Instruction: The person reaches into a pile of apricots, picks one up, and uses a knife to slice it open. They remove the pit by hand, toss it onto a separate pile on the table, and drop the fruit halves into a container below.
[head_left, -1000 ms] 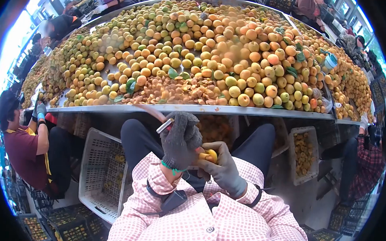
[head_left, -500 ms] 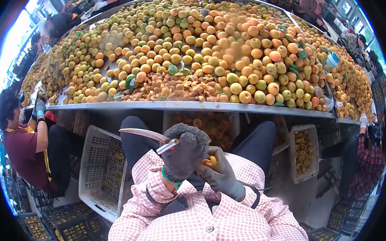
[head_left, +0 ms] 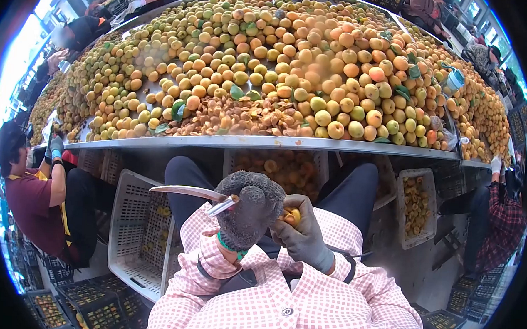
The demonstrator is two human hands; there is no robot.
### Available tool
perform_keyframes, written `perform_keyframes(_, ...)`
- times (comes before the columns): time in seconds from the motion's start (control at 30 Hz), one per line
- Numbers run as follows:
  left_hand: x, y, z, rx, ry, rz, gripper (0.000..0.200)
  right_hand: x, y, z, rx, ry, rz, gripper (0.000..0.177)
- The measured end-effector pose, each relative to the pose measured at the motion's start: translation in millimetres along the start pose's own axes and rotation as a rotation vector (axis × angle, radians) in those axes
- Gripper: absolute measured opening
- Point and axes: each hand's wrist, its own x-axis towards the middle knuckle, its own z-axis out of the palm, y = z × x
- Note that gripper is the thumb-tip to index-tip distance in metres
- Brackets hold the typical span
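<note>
My left hand, in a dark fuzzy glove, is closed around a knife. The knife's curved blade points left, and a short metal tube juts out beside it. Just to the right, my right hand, in a smooth grey glove, grips an apricot that shows orange flesh between the fingers. The two hands are close together above my lap. Whether the left fingers touch the apricot is hidden. In front, whole apricots lie heaped on the metal-edged table, beside a pile of brown pits.
Under the table edge stands a crate of apricot halves. A white crate is at my left, and another crate of halves at my right. Co-workers sit on both sides, including one in a maroon shirt.
My left hand has turned slightly, and the knife's blade has swung a little left and down. My right hand has shifted its fingers on the apricot.
</note>
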Motion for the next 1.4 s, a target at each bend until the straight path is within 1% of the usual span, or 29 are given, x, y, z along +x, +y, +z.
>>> perform_keyframes(0.07,-2.0,-0.8,4.8,0.088,0.059,-0.008,0.027,-1.8,1.4,0.6,0.051,-0.001,-0.01,0.032)
perform_keyframes(0.1,-0.9,0.3,8.5,0.089,0.061,-0.009,0.027,-2.9,2.5,1.1,0.052,-0.001,-0.009,0.032)
perform_keyframes(0.17,7.2,4.6,21.2,0.219,0.024,-0.028,0.027,-3.8,5.1,1.3,0.068,0.019,-0.029,0.033)
perform_keyframes(0.3,5.0,-5.2,17.5,0.143,0.046,-0.06,0.025,-3.8,12.6,2.3,0.231,0.008,-0.116,0.034)
perform_keyframes(0.37,4.6,-9.8,6.1,0.347,0.001,-0.038,0.022,1.0,8.3,-2.9,0.179,-0.082,-0.045,0.043)
perform_keyframes(0.4,3.4,-11.4,3.0,0.348,0.003,-0.038,0.022,1.9,7.8,-4.6,0.18,-0.083,-0.044,0.043)
perform_keyframes(0.47,8.6,-7.4,12.7,0.683,0.13,0.057,0.019,2.7,6.7,-8.5,-0.117,-0.067,-0.091,0.038)
perform_keyframes(0.5,7.2,0.7,24.5,0.169,0.355,-0.218,0.02,6.3,5.8,-11.5,-0.116,-0.065,-0.09,0.038)
perform_keyframes(0.53,6.1,1.3,22.1,0.167,0.355,-0.218,0.02,12.2,4.5,-15.5,-0.322,-0.125,-0.23,0.033)
perform_keyframes(0.57,4.7,2.1,17.9,0.099,0.297,-0.26,0.018,14.7,3.3,-19.0,-0.529,-0.186,-0.371,0.028)
perform_keyframes(0.6,4.4,2.8,15.5,0.032,0.238,-0.298,0.017,13.5,-0.6,-21.4,-0.531,-0.188,-0.371,0.028)
perform_keyframes(0.63,5.8,4.1,16.3,0.034,0.242,-0.293,0.017,11.3,-6.4,-22.5,-0.616,-0.193,-0.345,0.032)
perform_keyframes(0.67,8.3,5.4,18.2,-0.064,0.263,-0.365,0.019,9.2,-8.7,-22.7,-0.699,-0.196,-0.318,0.036)
perform_keyframes(0.7,9.9,5.5,19.7,-0.163,0.283,-0.435,0.021,8.0,-6.6,-23.4,-0.696,-0.199,-0.316,0.036)
perform_keyframes(0.77,12.7,2.7,17.3,-0.14,0.316,-0.434,0.024,10.3,0.8,-26.4,-0.894,-0.158,-0.421,0.041)
perform_keyframes(0.8,14.0,0.8,14.9,-0.118,0.351,-0.435,0.027,13.8,5.4,-26.2,-0.892,-0.161,-0.424,0.041)
perform_keyframes(0.83,16.6,-2.7,12.7,-0.118,0.351,-0.433,0.027,18.2,10.9,-25.1,-0.842,-0.088,-0.488,0.037)
perform_keyframes(0.87,19.9,-7.4,10.3,0.003,0.413,-0.388,0.028,21.5,15.8,-23.8,-0.791,-0.015,-0.551,0.033)
perform_keyframes(0.9,22.4,-11.6,6.9,0.122,0.473,-0.34,0.029,22.8,20.9,-21.4,-0.793,-0.015,-0.554,0.033)
perform_keyframes(0.97,26.8,-16.7,-11.3,0.129,0.484,-0.318,0.028,24.6,27.7,-17.8,-0.133,0.1,-0.031,0.027)
perform_keyframes(1.0,28.7,-16.4,-19.3,0.138,0.503,-0.3,0.027,25.5,23.6,-19.8,-0.137,0.103,-0.038,0.027)
perform_keyframes(1.07,29.5,-4.2,-26.6,0.081,0.528,-0.314,0.026,27.7,13.2,-23.4,0.025,0.06,0.217,0.028)
perform_keyframes(1.13,26.4,9.2,-40.3,0.095,0.435,-0.275,0.028,38.9,4.8,-25.3,0.023,0.047,0.223,0.03)
perform_keyframes(1.2,24.5,19.0,-45.1,0.147,0.429,-0.25,0.03,61.8,-27.3,-22.0,0.023,-0.034,0.31,0.032)
perform_keyframes(1.23,23.9,21.3,-49.7,0.106,0.414,-0.238,0.03,80.5,-28.0,-24.0,-0.058,-0.054,0.236,0.04)
perform_keyframes(1.3,23.1,22.3,-54.4,0.068,0.423,-0.235,0.03,130.9,-51.8,-25.3,-0.207,-0.017,0.265,0.042)
perform_keyframes(1.33,22.1,21.4,-55.4,0.068,0.415,-0.228,0.03,153.6,-48.4,-31.3,-0.276,-0.019,0.295,0.041)
perform_keyframes(1.37,20.7,20.2,-56.5,0.043,0.447,-0.248,0.03,165.6,-32.1,-36.9,-0.279,-0.021,0.286,0.041)
perform_keyframes(1.4,19.7,20.4,-59.3,0.018,0.477,-0.268,0.029,179.5,-9.9,-44.1,-0.235,-0.019,0.348,0.038)
